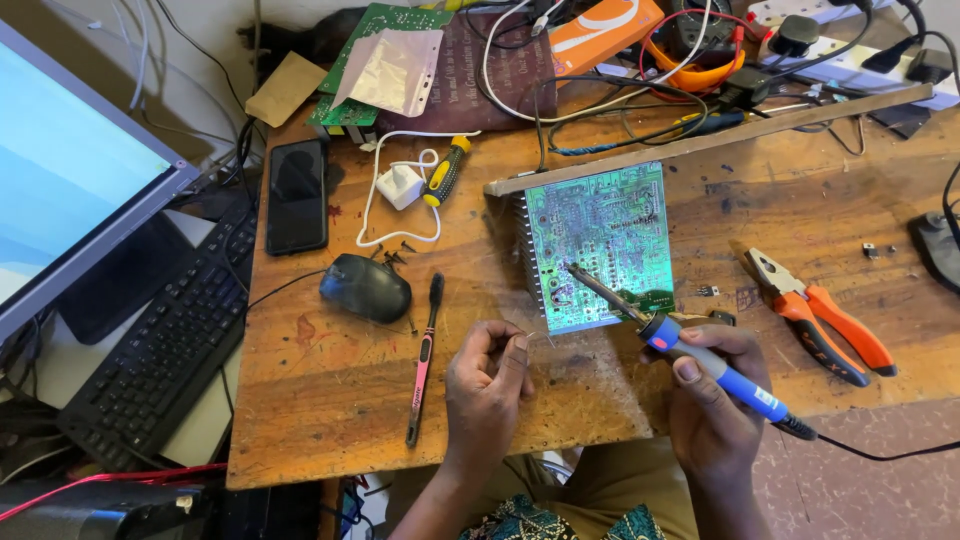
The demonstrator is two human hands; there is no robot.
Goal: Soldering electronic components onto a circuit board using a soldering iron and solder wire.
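Observation:
A green circuit board (600, 240) stands tilted on the wooden table (330, 390), leaning on a wooden strip (720, 135). My right hand (715, 400) grips a blue soldering iron (700, 362) whose tip touches the board's lower left area. My left hand (487, 385) is at the table's front, fingers pinched on a thin solder wire (538, 335) that points toward the board.
Orange-handled pliers (820, 315) lie right of the board. A toothbrush (424, 360), black mouse (366, 288), phone (297, 196), white charger (402, 186) and screwdriver (445, 170) lie left. A keyboard (160, 350) and monitor (70, 170) stand far left. Cables and boards clutter the back.

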